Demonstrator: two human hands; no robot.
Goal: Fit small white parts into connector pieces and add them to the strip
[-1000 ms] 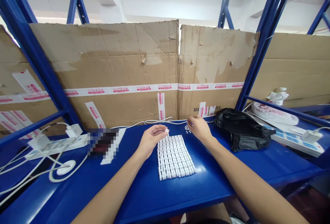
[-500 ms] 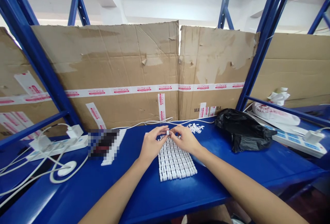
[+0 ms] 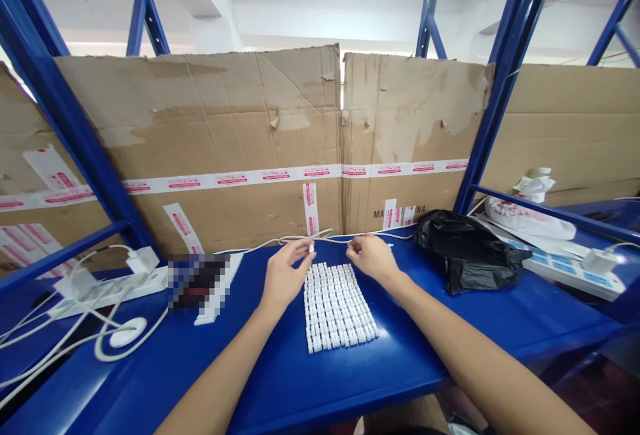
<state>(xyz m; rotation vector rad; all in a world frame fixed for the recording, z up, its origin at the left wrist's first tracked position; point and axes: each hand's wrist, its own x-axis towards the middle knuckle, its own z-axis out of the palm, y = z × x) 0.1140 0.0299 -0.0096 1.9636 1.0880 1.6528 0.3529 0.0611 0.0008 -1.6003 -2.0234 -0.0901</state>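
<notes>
My left hand (image 3: pixel 289 271) pinches a small white plastic piece (image 3: pixel 311 248) between thumb and fingertips, just above the far left corner of the laid-out pieces. Below both hands, many small white plastic pieces (image 3: pixel 337 308) lie side by side in close, neat rows. My right hand (image 3: pixel 373 256) is beyond the far right corner of these rows, its fingers curled together. Whatever its fingertips hold, if anything, cannot be made out. Behind this hand a few loose white pieces (image 3: pixel 391 245) peek out; the hand hides the rest of their pile.
A black plastic bag (image 3: pixel 467 251) lies on the blue table (image 3: pixel 285 381) to the right. Power strips stand at left (image 3: pixel 157 279) and right (image 3: pixel 570 268), with white cables (image 3: pixel 100 328) at left. Cardboard sheets (image 3: pixel 240 135) wall off the back. A blurred-out item (image 3: pixel 200 281) lies left.
My hands have parted. The left one has drawn slightly left with the small white piece, while the right one has let go of it and moved right, over the loose pile.
</notes>
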